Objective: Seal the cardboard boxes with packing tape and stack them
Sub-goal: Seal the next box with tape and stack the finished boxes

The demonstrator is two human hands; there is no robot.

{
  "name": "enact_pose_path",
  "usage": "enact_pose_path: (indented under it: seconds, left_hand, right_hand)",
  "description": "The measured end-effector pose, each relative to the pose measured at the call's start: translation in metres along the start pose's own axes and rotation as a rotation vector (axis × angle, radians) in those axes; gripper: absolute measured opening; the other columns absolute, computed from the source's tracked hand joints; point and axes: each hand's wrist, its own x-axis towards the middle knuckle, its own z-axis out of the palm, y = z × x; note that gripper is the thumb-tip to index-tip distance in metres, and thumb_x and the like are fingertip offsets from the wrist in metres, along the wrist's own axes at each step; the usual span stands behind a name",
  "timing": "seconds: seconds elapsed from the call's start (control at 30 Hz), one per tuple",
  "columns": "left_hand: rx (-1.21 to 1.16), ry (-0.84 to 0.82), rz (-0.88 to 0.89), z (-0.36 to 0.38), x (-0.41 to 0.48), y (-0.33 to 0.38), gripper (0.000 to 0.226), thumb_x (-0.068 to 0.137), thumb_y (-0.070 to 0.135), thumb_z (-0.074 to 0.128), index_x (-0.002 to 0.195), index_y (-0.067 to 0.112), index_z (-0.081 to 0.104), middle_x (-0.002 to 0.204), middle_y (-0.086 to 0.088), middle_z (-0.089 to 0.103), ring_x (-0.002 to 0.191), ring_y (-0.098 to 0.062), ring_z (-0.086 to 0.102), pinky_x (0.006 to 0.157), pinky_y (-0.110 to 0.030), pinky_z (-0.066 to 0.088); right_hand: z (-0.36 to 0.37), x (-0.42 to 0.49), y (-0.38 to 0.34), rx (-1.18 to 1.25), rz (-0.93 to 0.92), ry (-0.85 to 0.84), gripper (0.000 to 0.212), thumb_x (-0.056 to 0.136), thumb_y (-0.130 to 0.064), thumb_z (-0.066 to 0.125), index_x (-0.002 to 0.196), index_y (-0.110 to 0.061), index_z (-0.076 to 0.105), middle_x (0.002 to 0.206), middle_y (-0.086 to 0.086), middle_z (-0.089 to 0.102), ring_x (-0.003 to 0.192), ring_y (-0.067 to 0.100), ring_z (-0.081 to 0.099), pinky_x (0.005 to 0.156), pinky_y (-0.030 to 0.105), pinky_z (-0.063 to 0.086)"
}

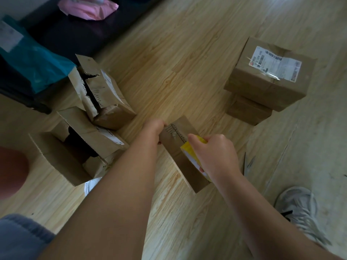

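Head view: the box [180,162] lies on the floor, long axis running away from you. Your left hand [155,128] grips its far end, and your right hand [216,156], nearer, clasps the tape [187,149] at mid-length.

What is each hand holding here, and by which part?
Left hand grips the cardboard box at its far end; right hand holds the yellow tape roll from above, on the box.

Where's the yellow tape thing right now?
In the head view, just right of centre: the yellow tape is gripped in the right hand, resting on the long cardboard box on the floor, which the left hand holds.
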Motion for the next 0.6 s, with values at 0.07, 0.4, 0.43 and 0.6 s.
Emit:
enact_pose_path:
  seconds: [0.07, 0.4, 0.43, 0.6]
  left_hand:
    - [0.028, 0.009, 0.022, -0.001, 0.006, 0.000, 0.029, 0.079, 0.017, 0.069, 0.105, 0.005, 0.063, 0.094, -0.011, 0.068, 0.072, -0.023, 0.065, 0.066, -0.033, 0.058]
    - [0.155, -0.226, 0.501, -0.011, -0.018, -0.011, 0.026, 0.093, 0.033, 0.067, 0.117, 0.022, 0.071, 0.103, 0.006, 0.069, 0.090, -0.006, 0.063, 0.076, -0.019, 0.049]
    - [0.162, -0.237, 0.509, -0.012, -0.018, -0.017, 0.029, 0.095, 0.034, 0.065, 0.121, 0.023, 0.070, 0.110, 0.005, 0.069, 0.096, -0.008, 0.064, 0.082, -0.021, 0.051]
    - [0.232, -0.115, 0.624, -0.003, -0.009, -0.034, 0.038, 0.097, 0.046, 0.056, 0.123, 0.021, 0.069, 0.126, 0.003, 0.067, 0.114, -0.015, 0.061, 0.103, -0.038, 0.047]
  right_hand:
    - [0.000, 0.000, 0.000, 0.006, 0.002, 0.001, 0.051, 0.095, -0.050, 0.054, 0.060, -0.012, 0.059, 0.040, -0.002, 0.055, 0.041, 0.014, 0.064, 0.049, 0.030, 0.054]
    - [0.001, -0.002, 0.000, 0.010, -0.001, 0.021, 0.052, 0.093, -0.052, 0.055, 0.057, -0.014, 0.056, 0.038, -0.002, 0.053, 0.036, 0.012, 0.060, 0.047, 0.028, 0.047]
    - [0.001, -0.003, 0.000, 0.010, -0.004, 0.022, 0.052, 0.093, -0.052, 0.055, 0.057, -0.014, 0.056, 0.038, -0.003, 0.054, 0.035, 0.011, 0.058, 0.046, 0.027, 0.046]
    - [-0.002, -0.003, -0.001, 0.053, -0.019, -0.022, 0.054, 0.092, -0.057, 0.058, 0.060, -0.013, 0.058, 0.042, 0.000, 0.057, 0.033, 0.010, 0.057, 0.045, 0.027, 0.046]
